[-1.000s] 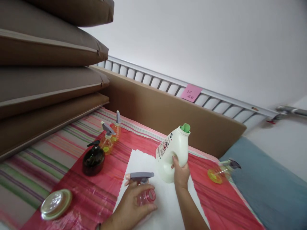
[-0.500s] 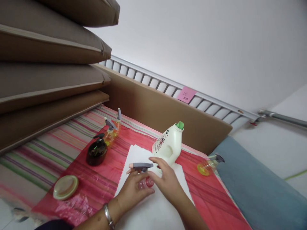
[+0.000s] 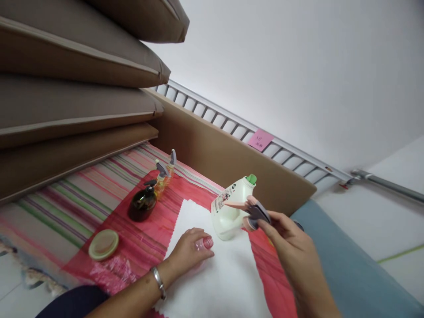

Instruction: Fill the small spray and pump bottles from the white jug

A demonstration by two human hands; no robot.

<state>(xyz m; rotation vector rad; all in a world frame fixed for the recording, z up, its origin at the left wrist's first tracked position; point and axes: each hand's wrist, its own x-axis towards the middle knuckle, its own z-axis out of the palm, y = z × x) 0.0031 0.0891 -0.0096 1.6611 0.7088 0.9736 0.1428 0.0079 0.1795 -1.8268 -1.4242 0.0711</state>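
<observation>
My left hand, with a silver bangle at the wrist, is closed round a small clear pink bottle whose threaded neck is uncovered. Up and to the right, my right hand grips a grey and peach spray trigger head between thumb and fingers, apart from the bottle. Behind both hands a pale green jug with a printed label stands on a white cloth. The jug's green spout points upward. The trigger head hides part of the jug's handle side.
On the red sheet at left are a dark pump bottle, two yellow spray bottles, a round lid and crumpled pink plastic. Stacked brown cushions rise at left. A brown board runs along the back; a blue panel lies right.
The spray head has come off the pink bottle; my right hand has carried it up and to the right. My left hand keeps the bottle. The view has shifted slightly.
</observation>
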